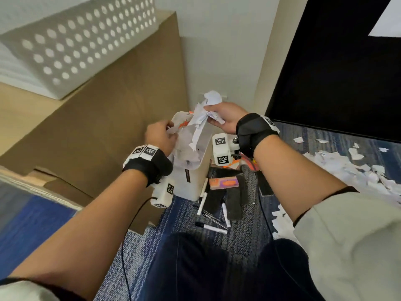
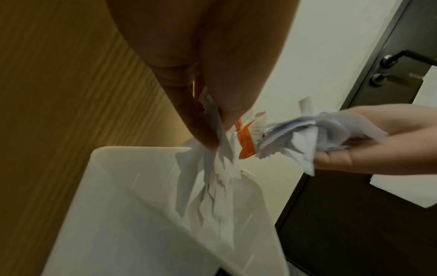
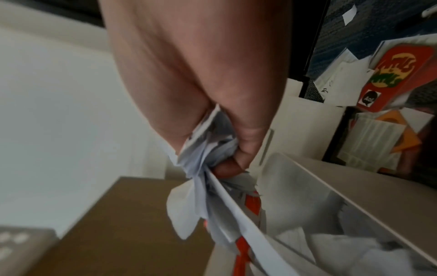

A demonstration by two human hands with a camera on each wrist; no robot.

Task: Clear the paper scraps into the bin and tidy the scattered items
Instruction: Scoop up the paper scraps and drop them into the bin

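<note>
Both hands work above a white bin [image 1: 191, 170] standing on the carpet in a corner, between a brown wood-grain cabinet side [image 1: 108, 118] on the left and a cream wall [image 1: 217, 61] beyond. The right hand [image 1: 225, 120] has its fingers curled tight around a crumpled wad of paper scraps [image 1: 206, 115], white and torn-edged, with a long strip trailing down into the bin's mouth. The left hand [image 1: 161, 135], at the bin's left rim, pinches a smaller bunch of white scraps [image 2: 220, 168] between thumb and fingers, the ragged ends hanging inside the bin. An orange scrap [image 2: 246, 143] shows between the two bunches. More white paper already lies heaped inside the bin.

To the right, a wide drift of loose scraps [image 1: 355, 168] covers the blue-and-grey patterned carpet [image 1: 184, 216], with single pieces scattered farther off. Near the bin's base lie several white markers [image 1: 213, 228], a small pink-and-orange box [image 1: 223, 183] and dark strips. An orange card pack [image 3: 397, 74] sits among papers in the right wrist view. A dark door [image 1: 336, 72] closes the scene at far right; a white perforated basket [image 1: 76, 44] sits on the cabinet top at far left.
</note>
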